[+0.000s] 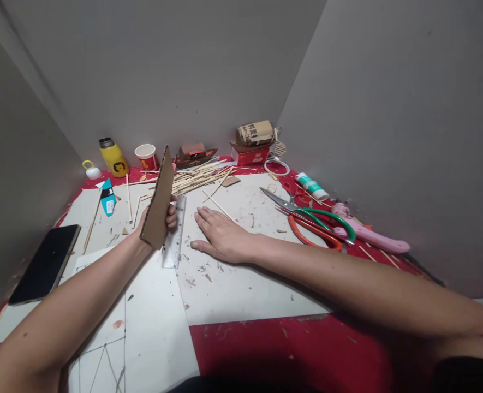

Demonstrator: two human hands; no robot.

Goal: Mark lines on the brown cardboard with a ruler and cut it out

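My left hand (171, 215) grips a flat piece of corrugated cardboard (159, 202), tilted up on its edge; the board hides most of the palm. Behind and under that hand a clear plastic ruler (174, 240) lies on the white sheet. My right hand (220, 236) rests palm down on the sheet, right of the ruler, fingers stretched out and thumb apart, holding nothing. Thin wooden sticks (220, 206) lie just beyond its fingertips. Small scraps and crumbs are scattered around it.
A phone (47, 265) and a paper with drawn lines (102, 349) lie left. Behind are a yellow bottle (114, 158), paper cup (145, 157), a stick pile (200, 177) and a cardboard model (255, 139). Scissors (306, 213) and a pink glue gun (372, 236) lie right.
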